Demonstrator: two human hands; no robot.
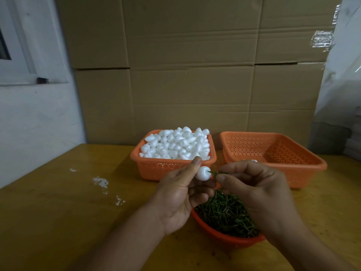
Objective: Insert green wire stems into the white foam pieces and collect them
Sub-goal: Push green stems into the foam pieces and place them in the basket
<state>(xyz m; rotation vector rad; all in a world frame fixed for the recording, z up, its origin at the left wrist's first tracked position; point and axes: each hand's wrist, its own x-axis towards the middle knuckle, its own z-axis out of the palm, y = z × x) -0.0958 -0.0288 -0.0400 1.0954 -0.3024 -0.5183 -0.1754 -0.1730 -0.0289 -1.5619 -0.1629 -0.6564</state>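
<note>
Resting on a yellow-brown wooden table [58, 212], three orange perforated plastic baskets are noted. At twelve o'clock from the hands, a square basket [172, 167] is heaped with smooth white foam pieces [175, 143] of rounded, teardrop shape. At two o'clock, a second square basket [273, 153] of the same lattice plastic is seen, with a little white foam just visible at its near wall. At six o'clock, beneath the hands, a rounded basket [224, 239] is filled with thin green wire stems [226, 214] in a tangled mass.

One white foam piece [203, 173] is held above the table, at two o'clock from the left hand [181, 200]. It is pinched between the extended thumb and curled fingers of that hand. A single green stem [216, 173] is positioned at three o'clock from the foam piece, its tip at the foam surface; whether it has entered cannot be told. The stem is pinched between the thumb and forefinger of the right hand [257, 190], the remaining fingers being curled.

White flecks [101, 181] are observed on the table at nine o'clock. Corrugated cardboard boxes [195, 75] are stacked behind the baskets.
</note>
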